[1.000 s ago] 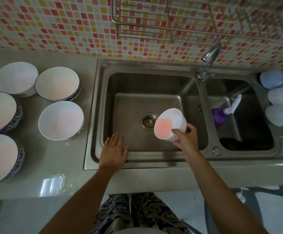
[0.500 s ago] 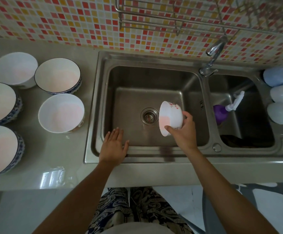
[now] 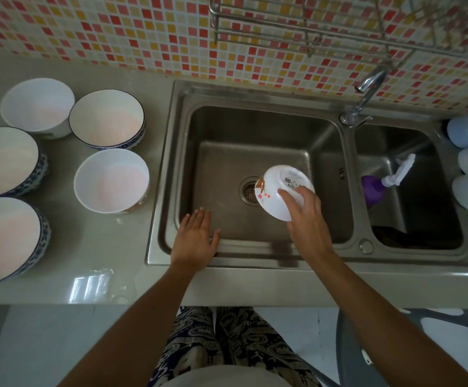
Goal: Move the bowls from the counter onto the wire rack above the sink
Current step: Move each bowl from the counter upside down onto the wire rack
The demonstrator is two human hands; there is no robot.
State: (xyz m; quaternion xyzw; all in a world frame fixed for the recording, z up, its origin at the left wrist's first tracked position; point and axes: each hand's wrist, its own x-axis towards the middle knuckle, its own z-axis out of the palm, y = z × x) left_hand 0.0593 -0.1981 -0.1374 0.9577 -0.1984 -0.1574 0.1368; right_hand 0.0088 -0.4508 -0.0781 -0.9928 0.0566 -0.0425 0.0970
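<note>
Right fingers (image 3: 291,195): closed around the small bowl (image 3: 278,191), wrapped over its foot and side; the bowl hangs upside down, base label facing up, over the main basin of the sink (image 3: 168,174), just right of the drain (image 3: 249,192).
Left fingers (image 3: 199,216): spread flat and empty, the left hand (image 3: 195,241) resting on the sink's front rim, left of the drain.
Handling: glazed ceramic, rigid and breakable; probably light, likely slick if wet. A hold across foot and wall looks secure; the rim is the other option.
Remaining bowls: five upright on the counter (image 3: 115,247) left of the sink, the nearest bowl (image 3: 111,180) just beside its edge.
Wire rack (image 3: 297,32): on the tiled wall above the sink, nothing visible on it.
</note>
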